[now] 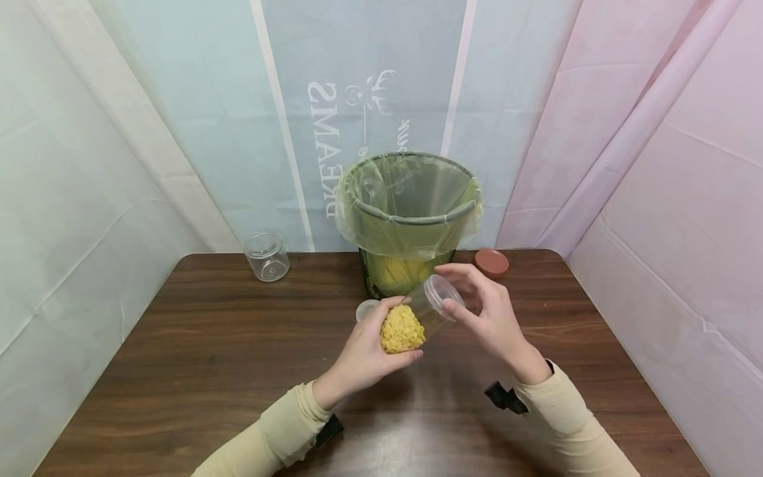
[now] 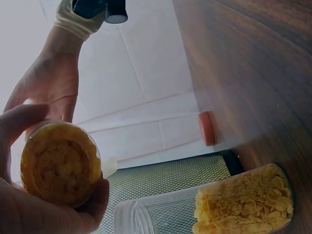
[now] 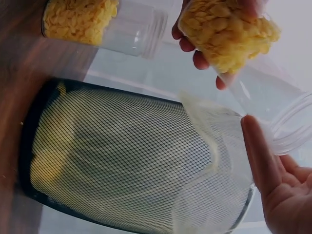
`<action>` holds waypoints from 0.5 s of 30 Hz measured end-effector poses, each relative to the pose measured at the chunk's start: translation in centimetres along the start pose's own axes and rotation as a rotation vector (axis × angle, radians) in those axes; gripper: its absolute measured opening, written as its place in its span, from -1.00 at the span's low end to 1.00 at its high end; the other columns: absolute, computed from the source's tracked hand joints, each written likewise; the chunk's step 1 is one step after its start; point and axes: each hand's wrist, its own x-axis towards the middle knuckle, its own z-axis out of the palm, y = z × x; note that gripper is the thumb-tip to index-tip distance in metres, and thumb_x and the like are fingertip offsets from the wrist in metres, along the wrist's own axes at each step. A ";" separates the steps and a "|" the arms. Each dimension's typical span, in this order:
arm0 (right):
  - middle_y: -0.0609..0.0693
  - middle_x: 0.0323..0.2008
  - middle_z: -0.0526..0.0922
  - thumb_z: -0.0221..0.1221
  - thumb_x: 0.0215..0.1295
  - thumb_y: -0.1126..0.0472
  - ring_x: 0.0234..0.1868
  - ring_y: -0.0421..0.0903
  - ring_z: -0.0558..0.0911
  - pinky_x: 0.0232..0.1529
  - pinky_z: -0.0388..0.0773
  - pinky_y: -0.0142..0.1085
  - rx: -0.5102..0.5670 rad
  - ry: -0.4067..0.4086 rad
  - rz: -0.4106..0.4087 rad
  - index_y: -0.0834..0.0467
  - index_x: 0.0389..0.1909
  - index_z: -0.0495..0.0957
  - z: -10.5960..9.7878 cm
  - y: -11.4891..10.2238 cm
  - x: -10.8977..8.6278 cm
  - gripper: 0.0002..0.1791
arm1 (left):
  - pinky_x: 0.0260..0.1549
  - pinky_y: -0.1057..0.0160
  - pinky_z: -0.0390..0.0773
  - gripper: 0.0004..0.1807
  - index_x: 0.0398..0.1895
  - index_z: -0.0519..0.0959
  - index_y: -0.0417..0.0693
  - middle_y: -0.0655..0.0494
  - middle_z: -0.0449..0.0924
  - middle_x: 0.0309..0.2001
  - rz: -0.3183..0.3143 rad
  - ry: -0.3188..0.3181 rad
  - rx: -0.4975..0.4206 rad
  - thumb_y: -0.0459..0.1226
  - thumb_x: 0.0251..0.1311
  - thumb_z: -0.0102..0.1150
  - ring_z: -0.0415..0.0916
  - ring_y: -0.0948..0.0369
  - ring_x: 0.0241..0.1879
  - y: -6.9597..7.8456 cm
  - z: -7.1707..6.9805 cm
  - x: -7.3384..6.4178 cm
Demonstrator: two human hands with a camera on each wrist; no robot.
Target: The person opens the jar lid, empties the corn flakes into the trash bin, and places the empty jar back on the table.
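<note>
My left hand [image 1: 369, 351] grips a clear plastic jar [image 1: 426, 311] tilted on its side, its mouth toward the upper right. Yellow flakes [image 1: 402, 329] that look like cornflakes lie in its base end. The right hand [image 1: 491, 318] is at the jar's mouth, thumb and fingers spread near the rim; whether they touch it is hard to tell. A second clear jar [image 3: 105, 24], partly filled with similar flakes, stands upright behind my left hand, which mostly hides it in the head view. Just beyond the hands is a mesh bin [image 1: 408, 242] with a translucent yellowish liner [image 1: 352, 218].
Something yellow [image 3: 53, 146] shows through the mesh at the bin's bottom. An empty clear jar [image 1: 266, 258] stands at the table's back left. Right of the bin lies a reddish-brown lid [image 1: 491, 263]. Curtains [image 1: 369, 40] hang behind the wooden table [image 1: 238, 344].
</note>
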 end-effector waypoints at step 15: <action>-0.17 -0.28 0.62 0.20 0.26 -0.01 -0.26 -0.31 0.56 -0.42 0.59 -0.37 -0.309 0.023 0.055 0.04 -0.05 0.56 0.9 -1.4 1.2 -0.70 | -0.13 0.22 0.46 -0.14 0.25 0.32 0.02 0.11 0.45 -0.06 0.076 0.135 0.296 -0.25 -0.25 0.51 0.31 0.18 -0.08 0.1 0.1 0.2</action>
